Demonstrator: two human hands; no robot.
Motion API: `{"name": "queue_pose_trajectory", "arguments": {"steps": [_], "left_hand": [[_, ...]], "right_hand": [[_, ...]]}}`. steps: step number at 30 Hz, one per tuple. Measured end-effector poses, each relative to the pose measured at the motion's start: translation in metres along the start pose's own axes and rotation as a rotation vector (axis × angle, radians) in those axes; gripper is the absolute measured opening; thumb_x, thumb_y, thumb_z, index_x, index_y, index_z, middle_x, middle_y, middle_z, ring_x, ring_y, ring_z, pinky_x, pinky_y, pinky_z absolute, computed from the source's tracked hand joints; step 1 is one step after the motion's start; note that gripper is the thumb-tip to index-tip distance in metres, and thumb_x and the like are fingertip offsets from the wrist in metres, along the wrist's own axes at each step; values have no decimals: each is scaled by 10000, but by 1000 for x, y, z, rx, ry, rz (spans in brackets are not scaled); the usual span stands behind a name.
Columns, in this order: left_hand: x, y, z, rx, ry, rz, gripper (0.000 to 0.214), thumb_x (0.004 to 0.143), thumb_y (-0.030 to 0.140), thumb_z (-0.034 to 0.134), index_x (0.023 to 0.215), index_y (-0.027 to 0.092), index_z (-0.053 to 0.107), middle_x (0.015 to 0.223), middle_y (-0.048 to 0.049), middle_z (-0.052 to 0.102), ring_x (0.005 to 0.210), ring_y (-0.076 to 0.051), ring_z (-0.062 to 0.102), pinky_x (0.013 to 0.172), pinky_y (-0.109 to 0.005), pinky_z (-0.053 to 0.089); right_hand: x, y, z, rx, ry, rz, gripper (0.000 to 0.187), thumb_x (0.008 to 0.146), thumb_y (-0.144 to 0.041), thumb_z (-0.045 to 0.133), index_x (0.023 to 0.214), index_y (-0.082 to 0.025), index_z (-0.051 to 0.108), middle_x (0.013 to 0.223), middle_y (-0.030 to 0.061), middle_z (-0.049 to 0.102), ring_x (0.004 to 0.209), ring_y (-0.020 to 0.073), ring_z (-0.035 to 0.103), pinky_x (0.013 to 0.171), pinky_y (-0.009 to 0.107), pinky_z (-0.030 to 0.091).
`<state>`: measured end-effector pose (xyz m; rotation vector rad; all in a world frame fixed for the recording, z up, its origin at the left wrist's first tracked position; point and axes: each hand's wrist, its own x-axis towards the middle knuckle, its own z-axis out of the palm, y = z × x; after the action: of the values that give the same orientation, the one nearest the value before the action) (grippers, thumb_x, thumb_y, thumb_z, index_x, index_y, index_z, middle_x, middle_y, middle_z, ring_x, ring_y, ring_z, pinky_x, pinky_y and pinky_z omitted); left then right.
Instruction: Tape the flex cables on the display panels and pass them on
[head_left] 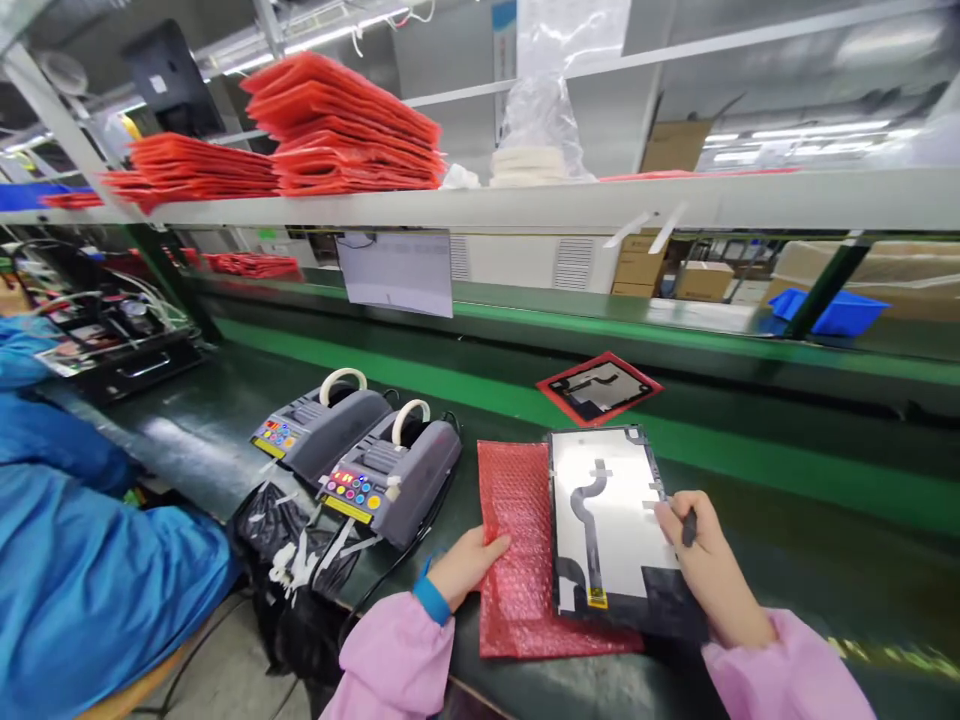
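A flat tablet back panel [607, 520] with a black flex cable on its silvery inside lies on a red bubble-wrap bag [517, 530] on the green bench. My left hand [465, 565] rests at the bag's left edge, fingers curled against it. On the panel's right edge my right hand [701, 560] is closed around a thin dark tool [688, 527], its tip near the panel's right side.
Two grey tape dispensers [360, 450] stand to the left, with tape strips on black bags below them. Another panel on a red bag [600, 388] lies on the conveyor behind. Stacks of red bags [345, 130] fill the upper shelf. A person in blue [82, 560] sits at left.
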<state>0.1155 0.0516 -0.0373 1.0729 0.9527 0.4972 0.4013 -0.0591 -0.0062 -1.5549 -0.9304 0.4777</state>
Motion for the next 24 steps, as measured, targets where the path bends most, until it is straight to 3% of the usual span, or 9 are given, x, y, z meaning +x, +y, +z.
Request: {"name": "queue_pose_trajectory", "arguments": {"steps": [4, 6, 9, 11, 13, 16, 18, 21, 24], "left_hand": [[-4, -3, -16, 53, 84, -67, 285, 987, 408, 615, 1101, 149, 645, 944, -29, 689, 715, -143, 668, 645, -309, 582], [-23, -6, -26, 46, 124, -78, 390, 958, 525, 614, 1044, 146, 643, 809, -15, 690, 623, -142, 665, 599, -303, 573], [-68, -8, -47, -3, 178, -57, 605, 737, 683, 766, 993, 148, 646, 737, -44, 723, 644, -198, 719, 649, -334, 589], [-100, -5, -66, -52, 242, -11, 719, 577, 669, 877, 1028, 156, 653, 810, -74, 753, 726, -223, 741, 709, -338, 591], [-123, 1, -87, -108, 335, 51, 763, 540, 664, 897, 1069, 174, 650, 876, -87, 765, 757, -220, 738, 717, -332, 585], [-134, 14, -116, -180, 482, 129, 718, 589, 706, 844, 1016, 160, 659, 845, -97, 765, 675, -199, 710, 619, -305, 562], [-131, 20, -125, -209, 575, 187, 639, 576, 673, 866, 883, 153, 658, 725, -61, 740, 589, -165, 668, 550, -264, 526], [-121, 16, -109, -238, 688, 297, 580, 534, 630, 906, 719, 182, 587, 573, 25, 658, 514, -107, 590, 492, -196, 462], [-112, -3, -59, -262, 702, 359, 573, 607, 688, 844, 760, 196, 593, 608, 22, 671, 542, -109, 595, 496, -195, 455]], "right_hand": [[-2, 4, 36, 0, -70, 19, 369, 889, -564, 570, 799, -275, 358, 685, -68, 425, 591, 151, 471, 578, 263, 438], [-3, 12, 59, -26, -126, -4, 366, 892, -580, 528, 800, -278, 342, 686, -68, 421, 600, 154, 474, 595, 272, 441], [-3, 24, 84, -73, -207, -4, 379, 844, -603, 539, 778, -286, 344, 623, -76, 412, 552, 168, 459, 557, 290, 417], [-3, 27, 87, -124, -247, -13, 355, 801, -568, 607, 784, -286, 392, 618, -55, 470, 570, 200, 492, 570, 318, 416], [-5, 22, 83, -248, -256, -89, 301, 795, -514, 643, 822, -279, 456, 766, 23, 602, 703, 257, 556, 657, 372, 447], [-11, 5, 72, -422, -271, -204, 239, 872, -481, 585, 919, -269, 487, 1053, 108, 663, 908, 310, 598, 786, 426, 469], [-18, -6, 69, -414, -321, -176, 223, 921, -472, 535, 978, -268, 466, 1091, 107, 671, 905, 291, 637, 797, 423, 479], [-28, -18, 73, -285, -402, -112, 220, 948, -465, 528, 960, -278, 414, 1099, 89, 686, 865, 248, 665, 799, 403, 486], [-36, -25, 86, -25, -532, -60, 318, 948, -486, 576, 879, -287, 337, 1044, 67, 711, 829, 211, 657, 759, 362, 503]]}}
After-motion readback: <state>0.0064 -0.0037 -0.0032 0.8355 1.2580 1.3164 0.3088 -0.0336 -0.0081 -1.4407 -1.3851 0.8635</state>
